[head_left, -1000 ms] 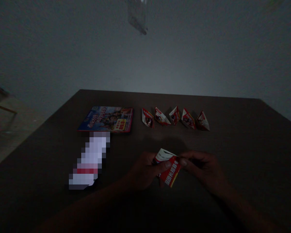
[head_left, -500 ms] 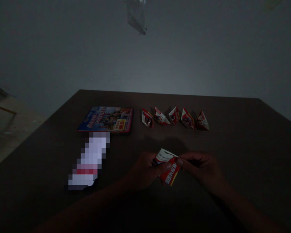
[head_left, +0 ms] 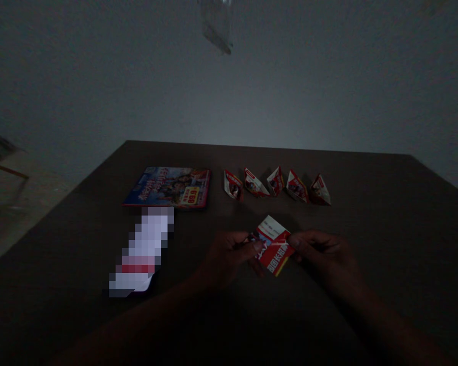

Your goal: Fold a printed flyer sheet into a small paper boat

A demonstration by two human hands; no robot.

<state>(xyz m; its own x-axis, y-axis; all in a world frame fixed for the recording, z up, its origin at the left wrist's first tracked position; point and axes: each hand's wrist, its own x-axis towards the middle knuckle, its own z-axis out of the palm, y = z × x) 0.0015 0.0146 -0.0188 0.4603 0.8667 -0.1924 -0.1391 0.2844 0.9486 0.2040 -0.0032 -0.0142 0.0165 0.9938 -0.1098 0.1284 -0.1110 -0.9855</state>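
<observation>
Centrally, both hands' fingers pinching a red-white folded leaflet (head_left: pixel 274 245), Chinese print unreadable; "618" on flyer (head_left: pixel 169 187).

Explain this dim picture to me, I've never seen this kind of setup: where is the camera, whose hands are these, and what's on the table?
The camera sits on the person's head, looking forward and down. No machine here: the left hand and right hand are the person's own. Together they pinch a red-and-white folded paper above a dark table. Behind it stands a row of five small folded paper pieces. To the left lies a colourful printed sheet, and nearer, a blurred-out item.
</observation>
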